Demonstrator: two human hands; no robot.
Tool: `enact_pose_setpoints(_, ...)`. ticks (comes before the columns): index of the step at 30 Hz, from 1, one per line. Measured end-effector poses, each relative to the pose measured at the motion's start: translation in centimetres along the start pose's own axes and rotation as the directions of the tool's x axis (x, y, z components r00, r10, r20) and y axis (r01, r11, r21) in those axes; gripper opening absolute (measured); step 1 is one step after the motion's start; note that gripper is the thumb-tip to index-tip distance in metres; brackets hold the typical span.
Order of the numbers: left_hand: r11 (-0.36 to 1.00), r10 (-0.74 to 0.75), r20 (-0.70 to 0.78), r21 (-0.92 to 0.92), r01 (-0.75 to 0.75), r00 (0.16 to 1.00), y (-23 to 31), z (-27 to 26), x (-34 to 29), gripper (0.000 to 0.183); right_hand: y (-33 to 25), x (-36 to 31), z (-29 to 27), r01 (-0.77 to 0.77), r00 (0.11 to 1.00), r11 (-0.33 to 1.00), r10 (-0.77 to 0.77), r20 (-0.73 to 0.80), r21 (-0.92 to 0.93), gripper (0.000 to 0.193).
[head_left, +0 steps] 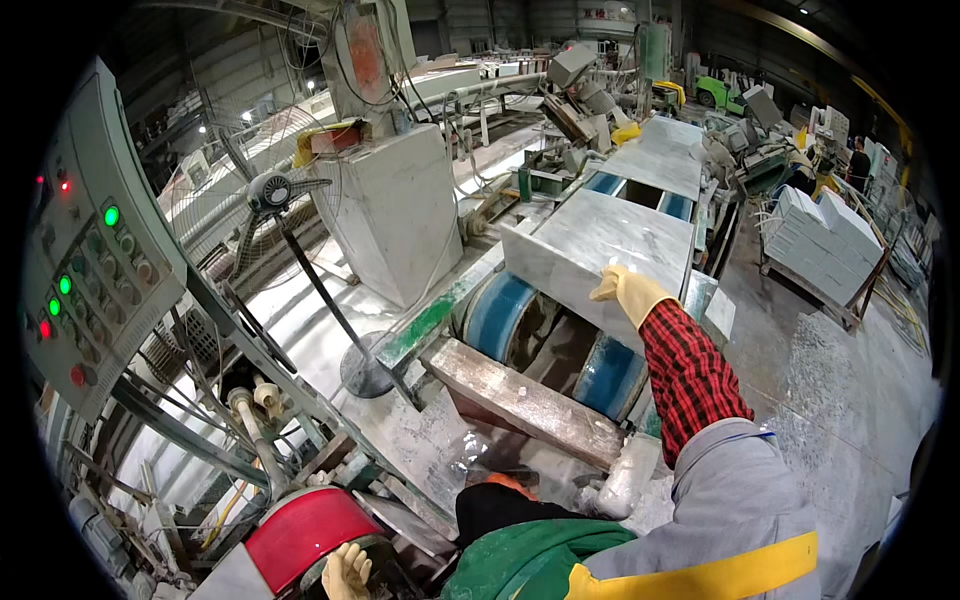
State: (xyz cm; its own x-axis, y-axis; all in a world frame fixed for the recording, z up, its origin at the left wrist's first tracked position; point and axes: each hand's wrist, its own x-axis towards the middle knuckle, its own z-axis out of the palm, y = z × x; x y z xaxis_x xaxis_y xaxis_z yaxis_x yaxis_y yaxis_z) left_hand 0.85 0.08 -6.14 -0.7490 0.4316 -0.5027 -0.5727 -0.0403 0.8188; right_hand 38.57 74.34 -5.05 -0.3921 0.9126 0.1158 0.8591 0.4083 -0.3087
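Note:
My right hand (636, 292), in a cream glove, grips the near upper edge of a grey-white marble slab (580, 285). Its fingers are bent over that edge. Another pale slab surface (625, 235) lies flat right behind it, on a roller conveyor with blue belts (497, 315). At the bottom of the view, my left hand (347, 572) wears a matching glove. Its fingers are loosely curled and apart, with nothing seen in them. It is beside a red drum (310, 535), and its wrist is cut off by the lower edge.
A wet beam (525, 400) crosses the conveyor's near end. On the left stand a control panel (100, 260) with lit buttons and a fan (270, 195). Another slab (655, 155) lies farther along the line. Stacked blocks (820, 240) sit on the right, with a person (858, 165) beyond.

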Motion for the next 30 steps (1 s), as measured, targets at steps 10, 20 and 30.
enact_pose_setpoints(10, 0.998, 0.061, 0.024, 0.024, -0.062, 0.998, -0.5, -0.4, 0.8, 0.05, -1.8, -1.6, -1.6, -0.028, 0.996, 0.996, 0.035, 0.082, -0.081, 0.042)
enact_pose_setpoints(20, 0.99, 0.128, 0.079, 0.05, -0.132, 0.989, -1.1, -1.3, 0.8, 0.055, -3.9, -3.4, -3.6, -0.052, 0.976, 0.987, 0.018, 0.219, 0.153, 0.032)
enact_pose_setpoints(30, 0.989, 0.131, 0.063, 0.068, -0.135, 0.989, -0.7, -0.7, 0.2, 0.055, 0.1, -2.1, 0.6, -0.091, 0.964, 0.027, -0.248, 0.095, 0.996, 0.011)
